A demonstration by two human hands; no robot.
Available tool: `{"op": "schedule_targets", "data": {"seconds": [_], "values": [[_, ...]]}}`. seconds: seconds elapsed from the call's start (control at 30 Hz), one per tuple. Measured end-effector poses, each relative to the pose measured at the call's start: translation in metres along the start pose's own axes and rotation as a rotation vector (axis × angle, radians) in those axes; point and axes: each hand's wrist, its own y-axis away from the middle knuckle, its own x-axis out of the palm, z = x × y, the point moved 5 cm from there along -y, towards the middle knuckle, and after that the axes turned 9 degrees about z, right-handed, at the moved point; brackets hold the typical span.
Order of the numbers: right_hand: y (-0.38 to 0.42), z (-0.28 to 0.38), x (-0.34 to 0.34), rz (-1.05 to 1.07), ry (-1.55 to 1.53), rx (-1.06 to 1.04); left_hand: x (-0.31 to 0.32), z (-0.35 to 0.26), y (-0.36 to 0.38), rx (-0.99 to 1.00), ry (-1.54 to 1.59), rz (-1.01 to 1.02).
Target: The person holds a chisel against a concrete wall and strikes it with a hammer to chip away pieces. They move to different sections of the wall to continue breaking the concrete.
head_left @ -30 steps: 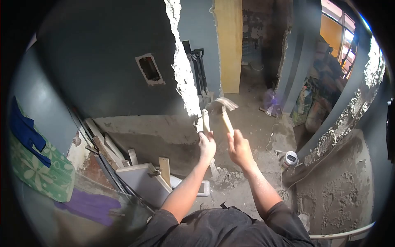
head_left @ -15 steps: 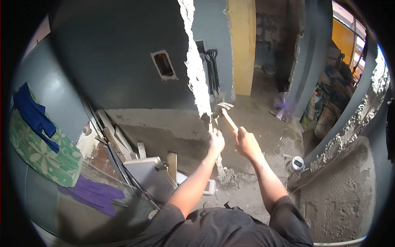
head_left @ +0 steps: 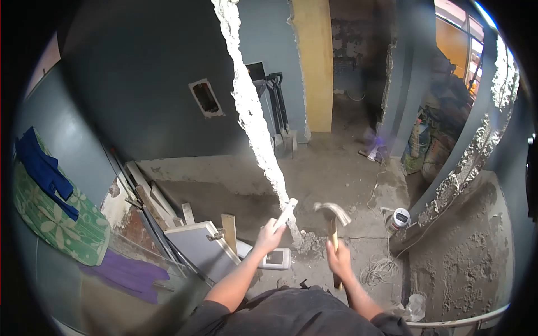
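Observation:
My left hand [head_left: 269, 237] is closed around a pale, bar-like chisel [head_left: 286, 214], tilted up and to the right. The chisel overlaps the lower end of the rough, broken white wall edge [head_left: 259, 131] in this view. To its right, my right hand [head_left: 339, 260] grips the wooden handle of a claw hammer [head_left: 335, 214]. The hammer stands upright with its metal head at the top, apart from the chisel. Rubble [head_left: 307, 242] lies at the foot of the broken edge.
Boards and a white panel [head_left: 202, 246] lean at the left, near a white box-like device [head_left: 277, 259]. A round white container [head_left: 399, 218] and coiled cord [head_left: 381, 270] are on the right. Shovels [head_left: 277, 101] stand behind the broken edge. Cloths [head_left: 61, 207] hang far left.
The hammer has drawn back from the chisel, down and to the right, and now points upright. My left hand has moved down and left with the chisel. The view has shifted.

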Motion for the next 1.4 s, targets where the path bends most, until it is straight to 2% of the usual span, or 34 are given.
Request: {"op": "schedule_targets", "data": {"seconds": [0.07,0.13,0.17,0.23,0.37,0.5,0.57,0.6,0.63,0.67,0.7,0.77,0.83,0.9,0.93,1.03,1.07,1.1,1.13,1.17,1.2,1.23,1.3,1.33,1.4], "values": [[0.029,-0.055,0.016,0.034,0.029,0.074,-0.012,0.012,-0.010,0.083,-0.064,-0.138],[0.046,-0.083,0.027,0.069,0.095,0.239,-0.027,-0.003,-0.029,0.150,-0.073,-0.155],[0.038,-0.077,0.024,0.071,0.092,0.238,-0.033,-0.012,-0.039,0.195,-0.112,-0.191],[0.012,-0.050,0.021,0.098,-0.066,0.114,-0.040,-0.026,-0.061,0.153,-0.197,-0.165],[-0.056,0.042,-0.012,0.022,-0.015,-0.027,-0.035,-0.028,-0.097,0.129,-0.235,-0.269],[-0.112,0.112,-0.042,-0.032,0.101,-0.079,-0.027,-0.031,-0.110,0.104,-0.085,-0.331],[-0.136,0.141,-0.047,-0.036,0.126,-0.121,-0.025,-0.037,-0.109,0.002,-0.003,-0.342],[-0.147,0.147,-0.041,-0.030,0.127,-0.118,-0.024,-0.040,-0.111,-0.024,0.100,-0.295],[-0.158,0.150,-0.033,-0.069,0.129,-0.138,-0.019,-0.030,-0.124,0.010,0.051,-0.263],[-0.164,0.150,-0.023,-0.110,0.133,-0.160,-0.023,-0.046,-0.119,0.024,0.014,-0.266],[-0.170,0.143,-0.006,-0.081,0.136,-0.171,-0.027,-0.062,-0.112,0.038,-0.022,-0.272],[-0.182,0.128,0.017,0.054,0.259,-0.135,-0.021,-0.045,-0.125,0.013,0.159,-0.370],[-0.188,0.131,0.002,0.015,0.283,-0.153,-0.020,-0.045,-0.130,-0.024,0.126,-0.380],[-0.184,0.142,-0.009,-0.094,0.195,-0.198,-0.020,-0.041,-0.133,-0.204,0.274,-0.356],[-0.181,0.152,-0.014,-0.109,0.132,-0.211,-0.018,-0.040,-0.134,-0.207,0.412,-0.325],[-0.180,0.164,-0.004,-0.137,0.091,-0.222,-0.020,-0.039,-0.137,-0.254,0.397,-0.260],[-0.179,0.164,-0.002,-0.147,0.120,-0.236,-0.021,-0.041,-0.138,-0.160,0.389,-0.312],[-0.187,0.146,0.013,-0.069,0.196,-0.297,-0.018,-0.039,-0.138,-0.158,0.383,-0.301],[-0.188,0.134,0.020,-0.012,0.220,-0.264,-0.013,-0.031,-0.141,-0.200,0.389,-0.261],[-0.187,0.129,0.022,0.043,0.243,-0.235,-0.009,-0.020,-0.149,-0.237,0.396,-0.224],[-0.179,0.127,0.018,0.007,0.232,-0.241,0.007,0.016,-0.165,-0.156,0.506,-0.233],[-0.166,0.127,0.012,-0.013,0.185,-0.199,0.004,0.008,-0.146,-0.146,0.514,-0.236],[-0.143,0.122,0.001,-0.065,0.173,-0.162,-0.017,-0.048,-0.088,0.141,0.274,-0.148],[-0.137,0.130,-0.006,-0.068,0.175,-0.167,-0.025,-0.056,-0.072,0.145,0.275,-0.150],[-0.118,0.150,-0.020,-0.056,0.087,-0.173,-0.043,-0.058,-0.050,0.157,0.071,-0.233]]}}
